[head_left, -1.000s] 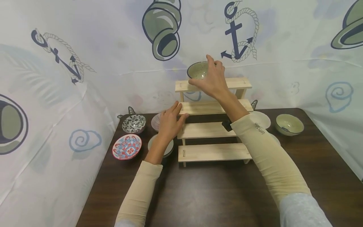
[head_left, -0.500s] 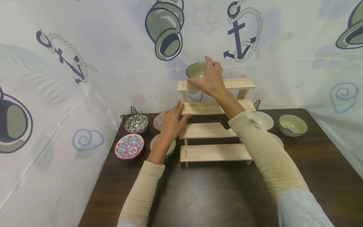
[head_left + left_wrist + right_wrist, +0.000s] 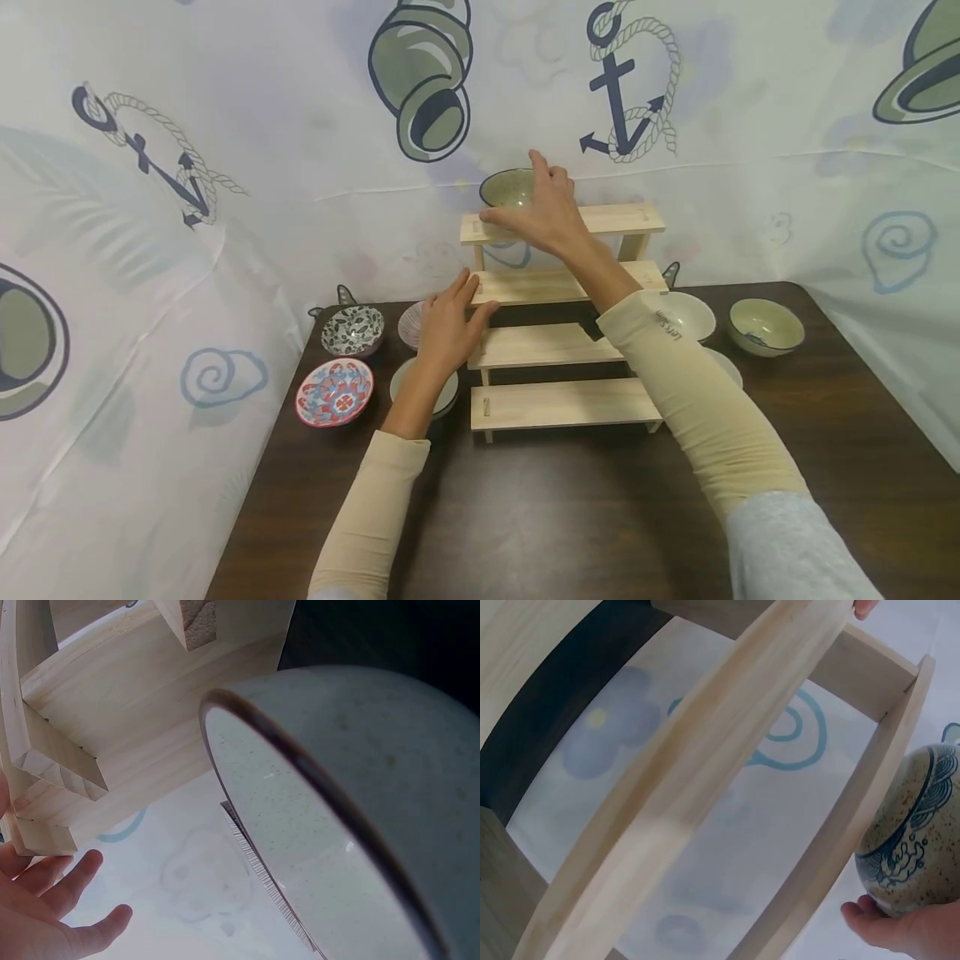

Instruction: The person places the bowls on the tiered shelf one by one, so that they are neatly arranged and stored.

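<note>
My right hand [image 3: 543,212] grips a green speckled bowl [image 3: 507,187] by its side, thumb low at the front and fingers on the far rim. The bowl overlaps the left end of the top board of a four-tier wooden stand [image 3: 566,404]. A blue wave pattern on the bowl's outside [image 3: 922,847] shows in the right wrist view. My left hand [image 3: 447,329] rests with extended fingers against the left end of the stand's second board from the top. In the left wrist view, its fingers [image 3: 67,889] lie at the board's end.
Left of the stand are a black-and-white bowl [image 3: 352,330], a red-and-blue bowl [image 3: 334,392], a striped bowl [image 3: 410,325] and a brown-rimmed pale bowl [image 3: 360,750]. To its right are a white bowl [image 3: 690,315], a partly hidden pale dish [image 3: 726,364] and a green bowl [image 3: 765,327].
The bowl in my right hand has shifted slightly left and down relative to the stand's top board. My left hand stays at the same board end. The head view has swayed a little.
</note>
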`<state>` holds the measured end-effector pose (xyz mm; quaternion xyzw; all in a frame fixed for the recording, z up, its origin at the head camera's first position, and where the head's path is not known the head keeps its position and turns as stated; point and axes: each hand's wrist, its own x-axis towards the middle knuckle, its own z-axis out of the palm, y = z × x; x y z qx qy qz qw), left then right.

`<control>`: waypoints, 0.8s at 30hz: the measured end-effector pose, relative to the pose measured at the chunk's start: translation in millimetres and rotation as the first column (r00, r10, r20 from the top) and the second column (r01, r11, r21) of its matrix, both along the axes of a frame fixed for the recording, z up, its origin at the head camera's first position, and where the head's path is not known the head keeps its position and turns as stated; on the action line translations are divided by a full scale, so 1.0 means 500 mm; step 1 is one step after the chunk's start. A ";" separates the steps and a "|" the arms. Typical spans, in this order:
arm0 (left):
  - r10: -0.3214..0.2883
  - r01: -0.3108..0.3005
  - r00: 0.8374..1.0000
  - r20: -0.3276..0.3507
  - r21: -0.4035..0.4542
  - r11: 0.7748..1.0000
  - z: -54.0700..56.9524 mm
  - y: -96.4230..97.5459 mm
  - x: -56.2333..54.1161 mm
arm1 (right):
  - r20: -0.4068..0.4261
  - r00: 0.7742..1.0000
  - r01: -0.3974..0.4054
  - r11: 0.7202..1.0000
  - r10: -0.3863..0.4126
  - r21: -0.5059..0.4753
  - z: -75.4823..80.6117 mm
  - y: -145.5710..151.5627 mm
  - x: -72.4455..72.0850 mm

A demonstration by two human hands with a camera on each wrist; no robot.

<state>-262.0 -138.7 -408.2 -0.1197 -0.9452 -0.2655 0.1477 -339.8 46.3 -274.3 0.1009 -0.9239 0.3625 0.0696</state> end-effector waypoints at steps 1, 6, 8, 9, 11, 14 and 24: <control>0.001 -0.001 1.000 0.000 0.001 1.000 0.000 -0.001 0.000 | -0.006 1.000 -0.010 1.000 0.010 0.020 0.000 0.002 0.000; 0.000 0.000 1.000 -0.007 0.012 1.000 0.000 -0.002 -0.001 | -0.041 0.998 -0.049 0.995 0.052 0.084 -0.007 0.020 0.006; 0.001 -0.001 1.000 -0.010 0.010 1.000 -0.001 -0.002 -0.001 | -0.043 0.997 -0.055 0.994 0.059 0.090 -0.011 0.029 0.010; 0.003 -0.003 1.000 -0.011 0.006 1.000 -0.001 -0.002 -0.002 | -0.041 0.997 -0.056 0.994 0.060 0.090 -0.014 0.034 0.012; 0.005 -0.005 1.000 -0.011 0.000 1.000 -0.003 -0.001 -0.001 | -0.040 0.997 -0.056 0.995 0.060 0.084 -0.020 0.043 0.018; 0.006 -0.006 1.000 -0.011 -0.007 1.000 -0.004 -0.001 -0.002 | -0.051 0.997 -0.056 0.995 0.060 0.082 -0.027 0.057 0.024; 0.010 -0.010 1.000 0.000 -0.003 1.000 -0.002 -0.001 -0.001 | -0.085 0.993 -0.077 0.993 0.085 0.087 -0.036 0.085 0.044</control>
